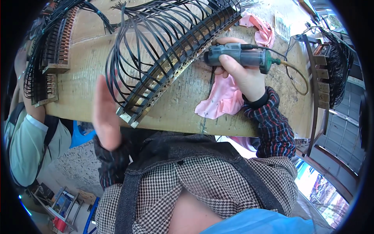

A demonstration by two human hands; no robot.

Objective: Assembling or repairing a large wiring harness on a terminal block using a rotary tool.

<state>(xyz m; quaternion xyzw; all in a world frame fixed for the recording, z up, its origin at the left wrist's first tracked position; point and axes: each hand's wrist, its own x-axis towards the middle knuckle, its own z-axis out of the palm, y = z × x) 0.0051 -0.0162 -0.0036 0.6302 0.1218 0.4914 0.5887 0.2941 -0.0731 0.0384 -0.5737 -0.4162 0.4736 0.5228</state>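
A long metal fixture (170, 80) lies diagonally across the table, with a row of black cables (134, 46) looping out of it. My right hand (243, 76) is wrapped round a translucent grey-green dispensing syringe (233, 55) with a green cap, a thin black cord and an amber hose. The syringe's front end points left, close to the fixture's near edge; its tip is hard to make out. By the fixture's near-left end, my left hand (106, 115) is raised beside the cables, slightly blurred, fingers stretched out and holding nothing visible.
Pink cloths (221, 97) lie below my right hand and at the far right (261, 29). Another cable-filled fixture (58, 43) stands at left, near another person's arm (29, 93). More cabled blocks (325, 74) hang on a rack right of the table (175, 113).
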